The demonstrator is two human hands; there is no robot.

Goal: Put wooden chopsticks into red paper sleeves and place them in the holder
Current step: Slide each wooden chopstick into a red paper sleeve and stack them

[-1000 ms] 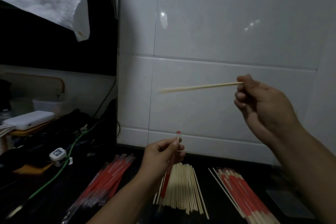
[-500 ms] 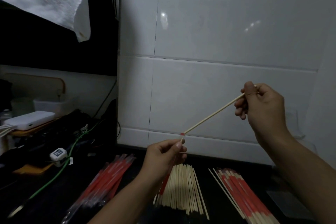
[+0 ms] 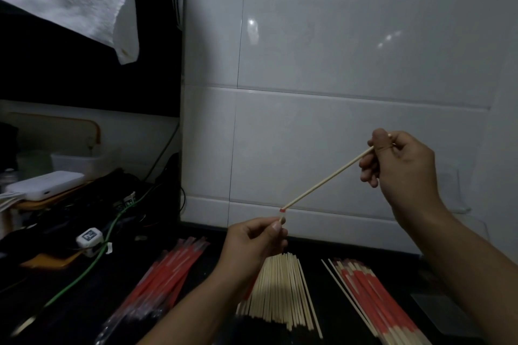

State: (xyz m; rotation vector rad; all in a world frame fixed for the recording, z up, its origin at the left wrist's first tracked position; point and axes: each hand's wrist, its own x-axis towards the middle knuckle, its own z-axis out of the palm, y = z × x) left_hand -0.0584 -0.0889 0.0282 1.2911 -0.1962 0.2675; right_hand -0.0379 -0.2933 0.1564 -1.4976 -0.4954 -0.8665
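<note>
Right hand up at about three o'clock, grip pinched on the thick end of one wooden chopstick, the stick slanting down toward seven. Left hand sits low at centre, grip pinching the top of a red paper sleeve, and the chopstick's tip is right at the sleeve's mouth. It looks just entered, though I can't tell how deep.

This is the threading step, I'd say. To do it well I want stick and sleeve on one line, so the tip slides down the inside rather than poking through the paper. Left fingers should hold the mouth lightly, not crush it flat. Push from the right in one smooth feed.

Down on the dark surface: a bundle of empty red sleeves at seven o'clock, the bare chopsticks fanned at six, and the sleeved pairs stacked at five. No holder that I can make out, so placing comes later, judging from the piles. Risk here: a skewed entry tears the sleeve.
</note>
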